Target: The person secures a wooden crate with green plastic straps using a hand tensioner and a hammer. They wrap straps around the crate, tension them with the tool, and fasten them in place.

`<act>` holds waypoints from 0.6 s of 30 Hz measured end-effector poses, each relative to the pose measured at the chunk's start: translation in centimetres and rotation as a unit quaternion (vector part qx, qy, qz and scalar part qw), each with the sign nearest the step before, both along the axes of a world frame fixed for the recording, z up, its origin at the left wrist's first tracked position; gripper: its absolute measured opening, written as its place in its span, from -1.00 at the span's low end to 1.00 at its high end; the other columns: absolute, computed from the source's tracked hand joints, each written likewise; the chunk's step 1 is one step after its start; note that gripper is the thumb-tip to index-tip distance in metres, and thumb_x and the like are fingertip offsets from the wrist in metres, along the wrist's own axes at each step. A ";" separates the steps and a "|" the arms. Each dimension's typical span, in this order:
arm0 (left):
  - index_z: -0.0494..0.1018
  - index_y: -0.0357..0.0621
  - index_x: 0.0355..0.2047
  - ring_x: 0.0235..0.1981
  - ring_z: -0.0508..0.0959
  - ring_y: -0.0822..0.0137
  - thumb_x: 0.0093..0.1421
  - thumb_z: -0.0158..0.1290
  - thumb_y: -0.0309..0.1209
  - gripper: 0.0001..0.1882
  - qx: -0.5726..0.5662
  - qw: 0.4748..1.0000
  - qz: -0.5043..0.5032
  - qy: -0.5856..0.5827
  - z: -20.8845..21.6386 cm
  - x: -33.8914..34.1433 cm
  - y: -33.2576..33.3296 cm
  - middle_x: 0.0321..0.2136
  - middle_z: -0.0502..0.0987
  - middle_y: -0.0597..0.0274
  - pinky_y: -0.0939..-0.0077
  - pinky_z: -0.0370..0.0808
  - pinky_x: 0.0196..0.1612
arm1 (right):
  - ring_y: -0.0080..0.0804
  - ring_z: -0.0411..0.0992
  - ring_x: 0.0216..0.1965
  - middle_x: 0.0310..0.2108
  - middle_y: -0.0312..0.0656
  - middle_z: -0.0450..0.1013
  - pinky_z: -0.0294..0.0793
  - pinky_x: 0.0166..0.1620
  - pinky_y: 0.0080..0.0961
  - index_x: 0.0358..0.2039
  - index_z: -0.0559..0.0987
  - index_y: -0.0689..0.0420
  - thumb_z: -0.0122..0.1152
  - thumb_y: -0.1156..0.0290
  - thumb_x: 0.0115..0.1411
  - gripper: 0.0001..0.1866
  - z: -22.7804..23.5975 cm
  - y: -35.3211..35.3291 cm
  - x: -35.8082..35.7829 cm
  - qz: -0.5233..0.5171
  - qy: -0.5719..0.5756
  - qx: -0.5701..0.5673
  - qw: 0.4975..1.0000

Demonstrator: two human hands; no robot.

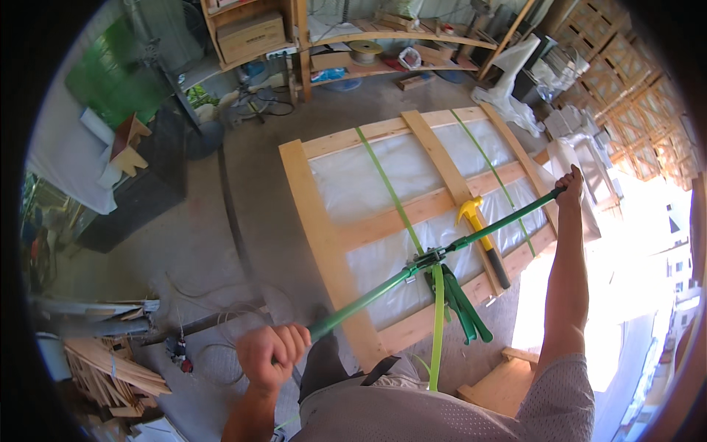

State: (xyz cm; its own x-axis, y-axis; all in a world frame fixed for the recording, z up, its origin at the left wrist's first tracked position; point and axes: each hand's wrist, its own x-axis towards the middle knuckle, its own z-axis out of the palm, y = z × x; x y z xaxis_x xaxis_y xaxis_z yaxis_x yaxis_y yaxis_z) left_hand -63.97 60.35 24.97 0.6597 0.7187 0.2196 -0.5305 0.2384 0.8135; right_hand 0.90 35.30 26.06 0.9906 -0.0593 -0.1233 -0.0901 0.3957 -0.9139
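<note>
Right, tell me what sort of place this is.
Probably a packing workshop or crating area: a plastic-covered load framed in planks has green straps across it, a claw hammer lies on top, and slatted wooden stacks stand at the right.

Right of the crate [412, 212], the floor [607, 295] is bleached by glare; left of it, light is dimmed and outlines are bowed.
</note>
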 end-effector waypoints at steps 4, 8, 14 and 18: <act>0.33 -0.26 -0.66 -0.74 0.37 0.27 0.11 -0.08 -0.58 -0.80 0.151 0.980 -0.115 -0.064 1.8 1.9 0.6 -0.74 0.38 0.15 0.34 0.40 -0.59 | -0.66 -0.06 -0.76 -0.75 -0.49 -0.05 -0.03 -0.67 -0.63 -0.58 0.21 -0.05 0.20 0.36 0.14 -0.68 3.6 2.1 -4.3 0.030 -0.060 -0.038 0.997; 0.36 -0.26 -0.64 -0.74 0.38 0.27 0.01 0.08 -0.60 -0.85 0.283 0.942 -0.135 -0.120 3.2 4.4 1.0 -0.71 0.39 0.17 0.45 0.25 -0.71 | -0.65 -0.09 -0.78 -0.77 -0.48 -0.06 0.01 -0.68 -0.62 -0.62 0.19 -0.08 0.19 0.34 0.17 -0.64 5.4 2.3 -7.2 -0.018 -0.070 -0.052 0.996; 0.34 -0.21 -0.63 -0.78 0.33 0.32 0.04 0.07 -0.62 -0.83 0.262 0.958 -0.041 -0.113 4.6 6.8 -0.7 -0.71 0.35 0.22 0.43 0.20 -0.72 | -0.66 -0.03 -0.74 -0.74 -0.47 -0.01 0.03 -0.65 -0.60 -0.50 0.29 -0.01 0.19 0.36 0.13 -0.78 6.0 2.3 -9.0 -0.010 -0.095 -0.045 0.994; 0.24 -0.16 -0.69 -0.81 0.28 0.24 0.12 0.05 -0.60 -0.71 0.283 0.956 0.026 -0.071 6.4 7.8 -1.7 -0.77 0.25 0.19 0.36 0.16 -0.73 | -0.64 0.00 -0.75 -0.75 -0.46 0.00 0.04 -0.66 -0.58 -0.56 0.27 -0.02 0.20 0.36 0.10 -0.74 7.2 3.0 -11.2 -0.031 -0.089 -0.042 0.995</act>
State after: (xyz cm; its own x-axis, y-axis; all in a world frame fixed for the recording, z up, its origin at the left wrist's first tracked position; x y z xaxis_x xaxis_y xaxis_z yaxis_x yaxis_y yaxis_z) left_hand -56.22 58.62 31.39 0.5609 0.4897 0.6675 -0.6436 -0.2492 0.7237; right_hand -10.29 38.25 33.22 0.9904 -0.1229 0.0625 0.0988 0.3166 -0.9434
